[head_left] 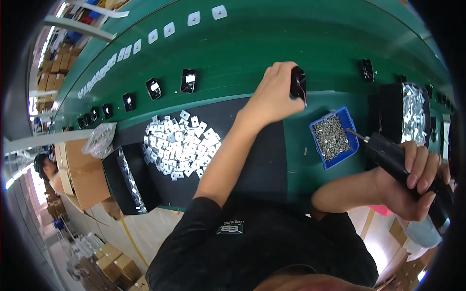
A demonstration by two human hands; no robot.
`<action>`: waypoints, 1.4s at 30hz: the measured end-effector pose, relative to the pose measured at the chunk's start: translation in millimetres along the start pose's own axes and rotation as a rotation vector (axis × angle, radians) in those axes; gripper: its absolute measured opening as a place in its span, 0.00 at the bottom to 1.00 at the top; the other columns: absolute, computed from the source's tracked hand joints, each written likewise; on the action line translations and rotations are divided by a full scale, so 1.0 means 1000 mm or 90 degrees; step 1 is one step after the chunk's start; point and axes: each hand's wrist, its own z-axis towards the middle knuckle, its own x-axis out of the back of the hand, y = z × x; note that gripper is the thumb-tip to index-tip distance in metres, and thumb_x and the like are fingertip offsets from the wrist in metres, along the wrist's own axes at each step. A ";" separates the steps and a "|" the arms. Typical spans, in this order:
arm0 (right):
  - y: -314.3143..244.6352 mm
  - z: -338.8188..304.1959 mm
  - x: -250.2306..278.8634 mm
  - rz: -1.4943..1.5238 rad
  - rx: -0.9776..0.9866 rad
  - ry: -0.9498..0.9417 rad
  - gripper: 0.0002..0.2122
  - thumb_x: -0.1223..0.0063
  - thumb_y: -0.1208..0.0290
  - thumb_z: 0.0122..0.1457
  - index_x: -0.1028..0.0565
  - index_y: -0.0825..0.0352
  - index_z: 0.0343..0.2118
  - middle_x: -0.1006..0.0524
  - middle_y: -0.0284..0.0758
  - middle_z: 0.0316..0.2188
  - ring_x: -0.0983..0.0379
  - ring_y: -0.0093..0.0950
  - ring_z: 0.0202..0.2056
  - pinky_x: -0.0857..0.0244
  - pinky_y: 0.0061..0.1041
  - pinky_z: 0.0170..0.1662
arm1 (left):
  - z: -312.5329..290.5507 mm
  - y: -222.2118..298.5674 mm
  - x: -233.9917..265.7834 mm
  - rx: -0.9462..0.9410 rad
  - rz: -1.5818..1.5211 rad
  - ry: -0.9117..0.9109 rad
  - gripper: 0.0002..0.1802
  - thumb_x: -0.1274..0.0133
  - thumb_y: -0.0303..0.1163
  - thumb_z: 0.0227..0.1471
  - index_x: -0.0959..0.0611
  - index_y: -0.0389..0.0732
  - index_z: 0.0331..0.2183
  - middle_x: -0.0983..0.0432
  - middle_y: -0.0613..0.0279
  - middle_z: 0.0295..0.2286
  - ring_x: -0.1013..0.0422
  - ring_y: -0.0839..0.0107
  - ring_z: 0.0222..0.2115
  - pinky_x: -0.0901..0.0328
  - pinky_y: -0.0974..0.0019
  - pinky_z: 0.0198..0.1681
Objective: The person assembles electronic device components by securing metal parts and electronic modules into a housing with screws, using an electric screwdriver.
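Note:
My left hand [276, 94] reaches over the green work surface, its fingers wrapped around a small black plastic housing [298, 81]. My right hand [412, 179] grips a black electric screwdriver [388, 154], with its thin bit pointing left. The tip of that bit is over the right side of a blue bin [355, 144]. Many small metal screws [331, 137] fill the bin; whether the bit carries one is too small to tell. Left of my left forearm, a loose pile of flat silver plates [179, 145] lies on a black mat [262, 167].
Several black housings [188, 81] stand in a row along the green belt [242, 53], with white square pieces [193, 19] farther back. A black box of silver plates [415, 114] stands right; another black box [138, 179] and a cardboard carton [85, 172] are left.

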 end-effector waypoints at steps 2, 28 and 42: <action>-0.003 0.000 0.004 -0.044 0.058 0.050 0.19 0.44 0.69 0.45 0.33 0.62 0.43 0.33 0.25 0.21 0.37 0.16 0.21 0.44 0.19 0.33 | 0.015 -0.026 0.006 0.020 -0.006 0.018 0.36 0.43 0.30 0.33 0.34 0.31 0.48 0.33 0.42 0.44 0.34 0.50 0.47 0.39 0.62 0.50; -0.031 -0.004 -0.027 -0.108 0.171 0.107 0.14 0.52 0.65 0.55 0.28 0.55 0.45 0.31 0.21 0.22 0.35 0.17 0.21 0.36 0.21 0.28 | -0.042 0.080 -0.081 -0.244 0.409 -0.150 0.04 0.47 0.32 0.38 0.19 0.44 0.22 0.27 0.63 0.23 0.32 0.71 0.25 0.48 0.66 0.34; -0.025 0.009 -0.013 -0.167 0.173 0.097 0.11 0.47 0.68 0.45 0.28 0.59 0.34 0.31 0.22 0.17 0.36 0.16 0.17 0.40 0.17 0.27 | -0.045 0.063 -0.100 -0.270 0.299 0.006 0.04 0.48 0.30 0.39 0.23 0.41 0.18 0.27 0.63 0.18 0.32 0.70 0.23 0.47 0.65 0.32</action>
